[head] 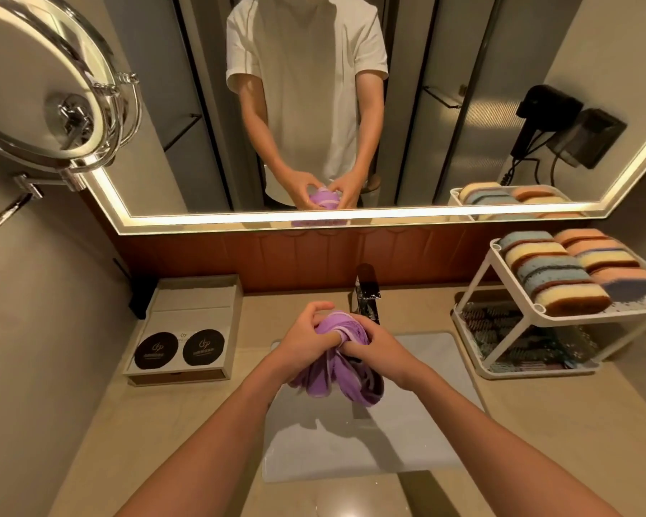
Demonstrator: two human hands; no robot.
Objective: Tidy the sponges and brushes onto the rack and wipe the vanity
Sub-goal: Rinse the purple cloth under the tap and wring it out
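Above the sink (407, 442), seen from the head camera, the left hand (306, 335) and right hand (379, 347) both clench a bunched purple cloth (336, 371) just in front of the faucet (366, 292), while the sponges (560, 281) sit in rows on the top shelf of the rack (475, 283) at the right of the vanity (187, 423). If either grip slackens, the cloth's hanging tail could slip into the sink or drip across the vanity. The dark shapes on the rack's lower shelf are too murky to name as brushes, and the cloth hides several fingertips.
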